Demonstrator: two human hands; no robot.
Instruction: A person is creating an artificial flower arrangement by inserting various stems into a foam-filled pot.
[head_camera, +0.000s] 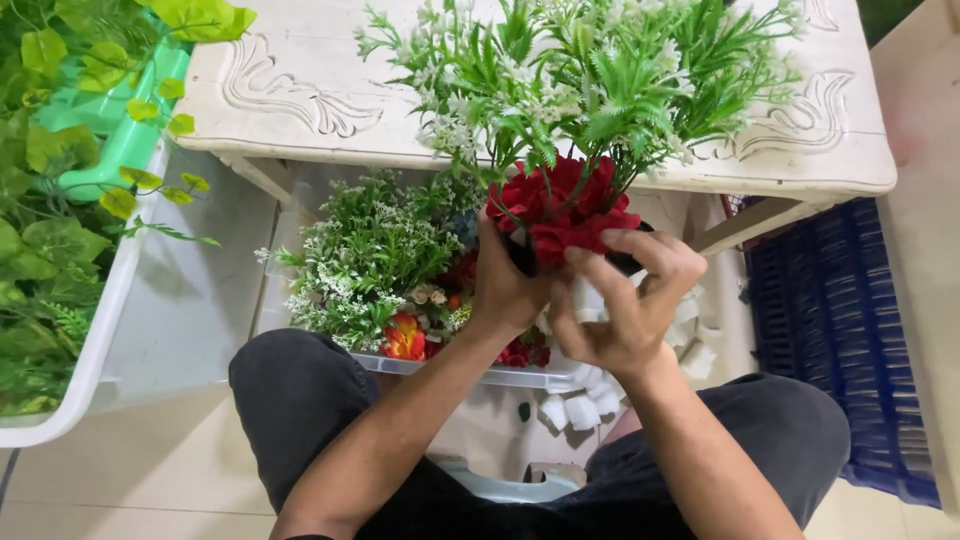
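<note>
Both hands meet on the red flower cluster (562, 212) under the green spray (590, 80): left hand (505, 285) wraps it from below, right hand (625, 300) pinches its edge, above the clear bin (470, 372).

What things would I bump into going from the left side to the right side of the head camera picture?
White tub of green leaves → clear box of white-flowered greenery → left hand → red flowers → right hand → blue crate.
</note>
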